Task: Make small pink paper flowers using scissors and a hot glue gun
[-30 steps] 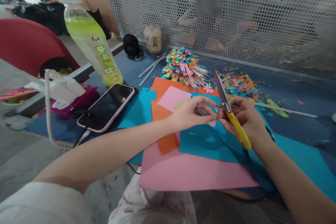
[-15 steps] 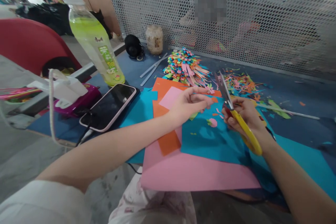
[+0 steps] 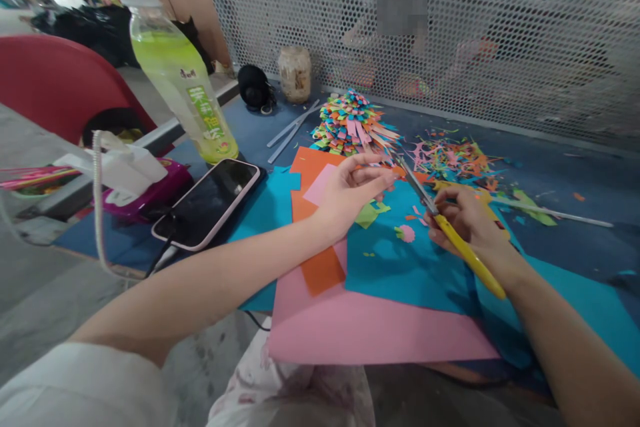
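My right hand (image 3: 465,223) is closed on yellow-handled scissors (image 3: 457,240), whose blades point up and left toward my other hand. Thumb and fingertips pressed together, my left hand (image 3: 353,190) pinches something too small to make out. Beneath both hands lie blue paper (image 3: 400,273), orange paper (image 3: 323,273) and a large pink sheet (image 3: 380,333). A small pink scalloped piece (image 3: 407,233) and green scraps (image 3: 367,215) rest on the blue paper. Just behind my left hand stands a cone of colourful paper strips (image 3: 353,123).
At the left are a tilted drink bottle (image 3: 187,80), a phone (image 3: 210,203) and a purple box (image 3: 145,197). A jar (image 3: 295,75) stands by the perforated metal screen (image 3: 525,33), behind which a person sits. Paper shreds (image 3: 460,157) lie at the back right.
The scissors have swung left and lower, their blades now closer together and nearer my left hand. My left hand has shifted slightly left and up, uncovering more green scraps.
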`<state>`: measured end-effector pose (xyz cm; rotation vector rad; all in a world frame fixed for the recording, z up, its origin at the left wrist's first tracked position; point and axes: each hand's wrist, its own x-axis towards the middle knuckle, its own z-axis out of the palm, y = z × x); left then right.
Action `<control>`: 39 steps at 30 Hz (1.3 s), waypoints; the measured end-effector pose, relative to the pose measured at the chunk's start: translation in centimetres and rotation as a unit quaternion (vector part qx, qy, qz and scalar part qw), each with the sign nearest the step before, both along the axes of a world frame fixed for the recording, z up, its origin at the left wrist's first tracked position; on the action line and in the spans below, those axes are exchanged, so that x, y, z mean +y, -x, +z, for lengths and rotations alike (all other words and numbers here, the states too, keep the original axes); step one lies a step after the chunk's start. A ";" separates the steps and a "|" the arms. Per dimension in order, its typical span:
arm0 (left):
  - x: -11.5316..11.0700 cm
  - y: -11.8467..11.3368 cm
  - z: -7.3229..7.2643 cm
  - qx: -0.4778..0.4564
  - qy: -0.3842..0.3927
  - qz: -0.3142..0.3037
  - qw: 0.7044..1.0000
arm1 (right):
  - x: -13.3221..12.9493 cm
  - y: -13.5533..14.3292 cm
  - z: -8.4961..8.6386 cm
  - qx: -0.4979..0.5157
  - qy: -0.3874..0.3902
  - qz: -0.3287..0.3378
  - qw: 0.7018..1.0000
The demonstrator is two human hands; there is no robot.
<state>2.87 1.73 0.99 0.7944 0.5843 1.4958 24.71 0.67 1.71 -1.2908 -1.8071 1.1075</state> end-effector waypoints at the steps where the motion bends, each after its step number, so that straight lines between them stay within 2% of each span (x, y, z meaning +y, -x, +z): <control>1: 0.0 0.0 0.0 0.001 -0.004 0.000 1.000 | 0.0 -0.1 0.0 -0.001 0.007 0.010 1.000; 11: 0.1 0.0 0.1 0.010 0.005 0.000 1.000 | 0.0 0.0 -0.1 -0.007 0.035 0.027 0.999; 39: 0.1 0.0 -0.1 0.006 0.001 0.001 1.000 | -0.1 -0.1 0.0 0.000 0.037 0.029 0.999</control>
